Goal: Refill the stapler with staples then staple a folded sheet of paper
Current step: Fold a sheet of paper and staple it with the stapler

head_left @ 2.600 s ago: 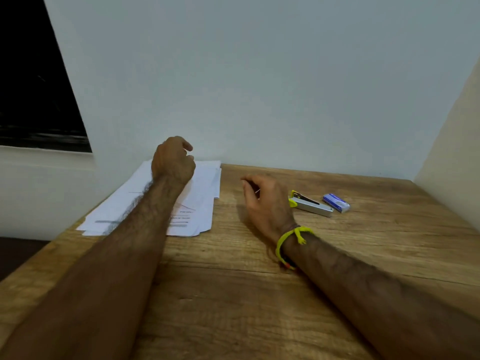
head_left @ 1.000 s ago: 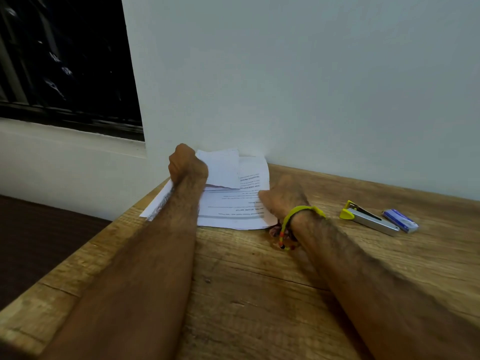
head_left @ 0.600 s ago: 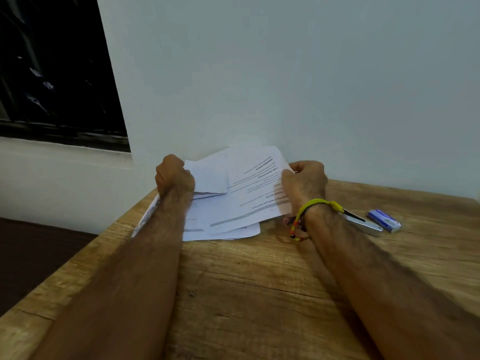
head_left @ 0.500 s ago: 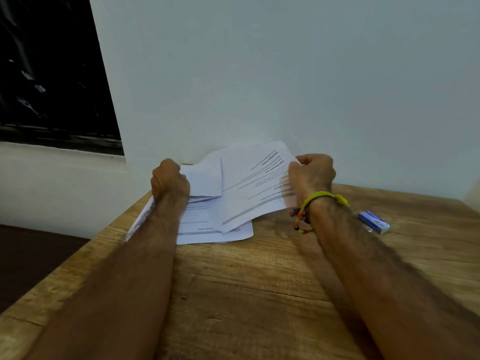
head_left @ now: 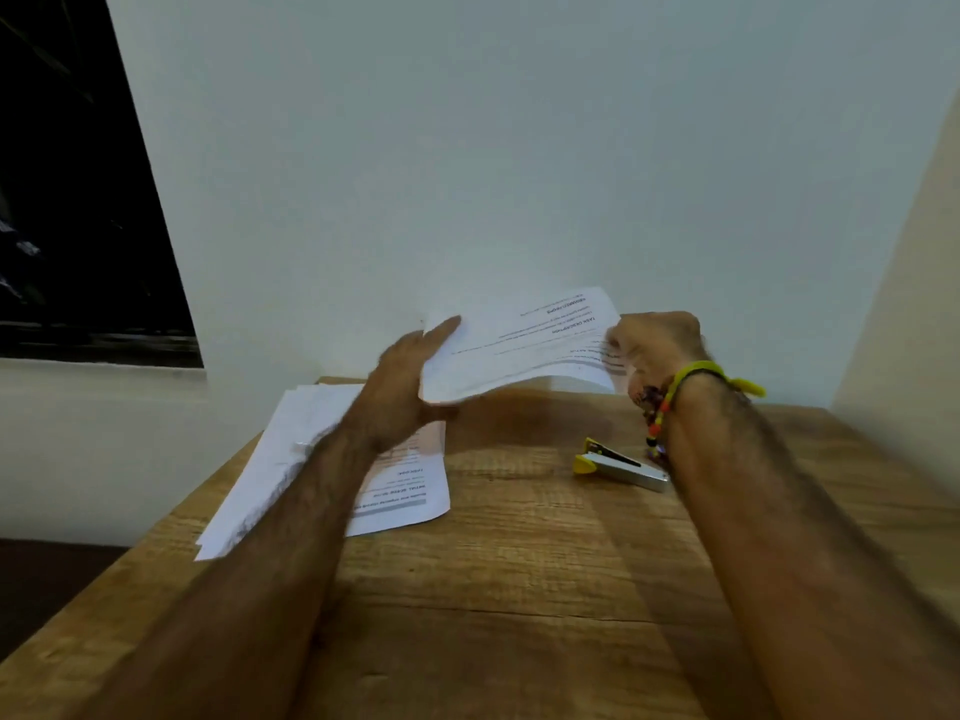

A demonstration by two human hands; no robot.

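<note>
A printed sheet of paper [head_left: 524, 345] hangs in the air above the wooden table [head_left: 519, 589]. My right hand [head_left: 657, 350] grips its right edge with curled fingers. My left hand [head_left: 410, 381] meets the sheet's left edge with fingers stretched along it; the hand is blurred. Below the sheet, a small silver stapler [head_left: 621, 466] with a yellow tip lies on the table, just left of my right wrist. The staple box is hidden.
A loose stack of white papers [head_left: 322, 459] lies at the table's back left corner, partly under my left forearm. White walls close the back and right. A dark window [head_left: 72, 200] is at the left.
My right hand lifted one sheet off the stack and carried it right and up. My left hand let go of the stack and came across to the sheet's left edge.
</note>
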